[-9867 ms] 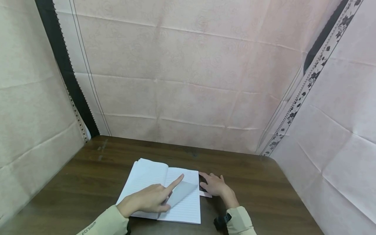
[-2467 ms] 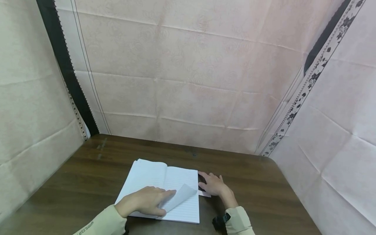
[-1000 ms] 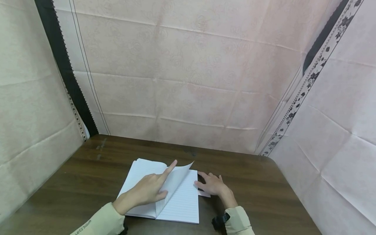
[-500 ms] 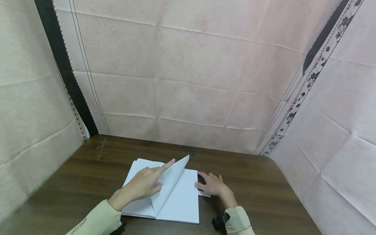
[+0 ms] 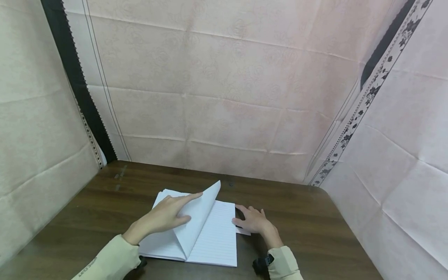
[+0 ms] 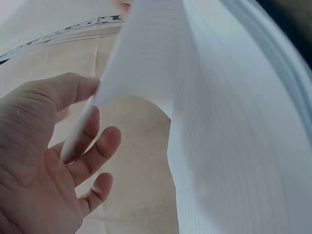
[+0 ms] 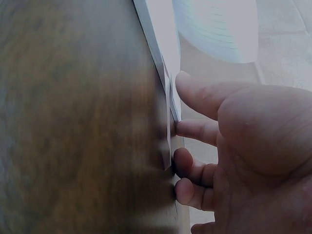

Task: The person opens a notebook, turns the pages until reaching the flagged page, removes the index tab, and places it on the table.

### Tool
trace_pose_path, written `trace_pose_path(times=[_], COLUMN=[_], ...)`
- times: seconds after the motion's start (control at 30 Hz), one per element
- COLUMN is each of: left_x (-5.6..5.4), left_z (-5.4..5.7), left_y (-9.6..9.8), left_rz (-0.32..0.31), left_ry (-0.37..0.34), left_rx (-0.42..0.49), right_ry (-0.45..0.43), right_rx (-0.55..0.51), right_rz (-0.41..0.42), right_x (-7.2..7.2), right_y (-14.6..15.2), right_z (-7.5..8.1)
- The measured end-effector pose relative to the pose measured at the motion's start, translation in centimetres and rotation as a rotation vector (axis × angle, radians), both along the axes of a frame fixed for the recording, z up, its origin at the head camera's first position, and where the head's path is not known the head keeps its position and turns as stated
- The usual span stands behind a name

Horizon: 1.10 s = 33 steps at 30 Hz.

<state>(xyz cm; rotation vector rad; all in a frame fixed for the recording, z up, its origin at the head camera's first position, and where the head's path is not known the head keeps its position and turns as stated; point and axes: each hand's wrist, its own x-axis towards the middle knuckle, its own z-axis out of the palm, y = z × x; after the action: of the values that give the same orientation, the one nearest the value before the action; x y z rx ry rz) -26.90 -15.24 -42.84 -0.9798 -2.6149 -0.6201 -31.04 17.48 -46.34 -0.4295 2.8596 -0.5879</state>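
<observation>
A lined notebook [image 5: 220, 237] lies spread on the wooden table. One page [image 5: 201, 217] stands raised at a slant over the spine. My left hand [image 5: 159, 217] holds that page; in the left wrist view its edge passes between my thumb [image 6: 80, 90] and fingers. To the right, my right hand [image 5: 257, 222] rests at the notebook's right edge. The right wrist view has the thumb [image 7: 195, 92] at the notebook's edge and the fingers loosely bent beside it. A pale slip [image 5: 243, 231] sticks out from the notebook's right side, partly hidden.
The brown table [image 5: 308, 233] extends around the notebook on both sides. Pale fabric [image 5: 217, 97] hangs behind it, with more fabric panels at left and right. A black device [image 5: 260, 264] sits at the right sleeve's cuff.
My left hand has drawn leftward, lifting the page's right corner off the notebook and swinging it toward the left. More of the lined page beneath shows. The right hand stays in place.
</observation>
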Motion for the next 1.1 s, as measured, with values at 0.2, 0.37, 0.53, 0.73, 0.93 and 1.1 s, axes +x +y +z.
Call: trace_pose_path(times=[0.2,0.37,0.53,0.73,0.93,1.1], left_x=[-0.1,-0.2,-0.4,-0.8,-1.1,-1.0], left_z=[0.2,0.3,0.4,0.3,0.2,0.1], left_y=[-0.5,-1.2,-2.1,-2.8,-3.2,-3.5], left_rz=[-0.032,-0.115,-0.168,-0.213,-0.290,-0.271], left_ry=[-0.146,-0.329,-0.465,-0.513,-0.544,-0.547], left_rx=[0.001,0.032,0.027,0.003,-0.015,-0.070], right_ry=[0.002,0.006,0.011,0.014,0.014,0.008], right_rx=[0.003,-0.003,-0.006,-0.014,-0.012,-0.014], right_rz=[-0.003,0.001,0.013,0.011,0.005,0.009], right_x=[0.0,-0.1,-0.1,0.0,0.1,0.1], right_y=[0.0,0.1,0.1,0.2,0.1,0.1], right_z=[-0.1,-0.2,-0.3,-0.1,-0.2,-0.2])
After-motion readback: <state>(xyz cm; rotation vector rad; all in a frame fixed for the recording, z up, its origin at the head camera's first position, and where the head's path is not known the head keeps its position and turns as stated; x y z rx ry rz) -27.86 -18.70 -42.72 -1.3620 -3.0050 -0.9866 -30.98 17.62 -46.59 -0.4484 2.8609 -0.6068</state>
